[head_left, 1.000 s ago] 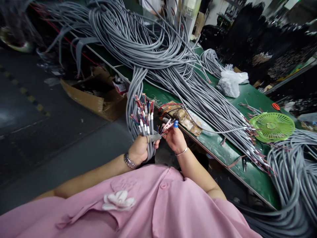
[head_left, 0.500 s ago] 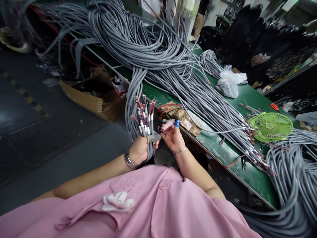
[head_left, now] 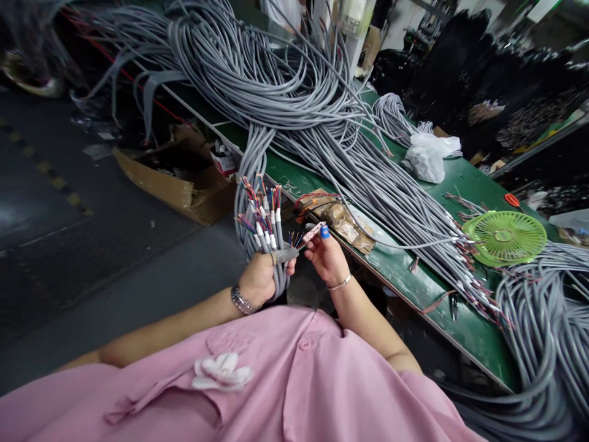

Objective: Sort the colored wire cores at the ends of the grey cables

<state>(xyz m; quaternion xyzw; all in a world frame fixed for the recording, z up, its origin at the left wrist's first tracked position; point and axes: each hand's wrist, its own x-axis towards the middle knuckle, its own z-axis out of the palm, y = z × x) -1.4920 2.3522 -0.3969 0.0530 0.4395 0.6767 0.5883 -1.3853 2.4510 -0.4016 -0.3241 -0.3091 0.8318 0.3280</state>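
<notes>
My left hand (head_left: 258,276) is closed round a bundle of grey cables (head_left: 279,283), whose ends stand up with fanned coloured wires (head_left: 260,199) and white sleeves. A grey cover is on the left thumb, and one cable end with splayed thin wires (head_left: 296,239) points right beside it. My right hand (head_left: 327,261) is just right of those wires, its fingers pinched at their tips. One right finger wears a blue cap (head_left: 324,231), another a pale wrapping (head_left: 313,231). What lies between the right fingertips is too small to tell.
Long grey cables (head_left: 368,175) cover much of the green table (head_left: 414,279). A green fan (head_left: 504,238), a clear plastic bag (head_left: 427,156) and taped cardboard (head_left: 354,227) lie there. An open cardboard box (head_left: 159,187) stands left below the table edge.
My right hand has shifted slightly right and turned, and the thin wires by the left thumb show more spread. The upright wire ends have tilted a little left. My left hand keeps its grip.
</notes>
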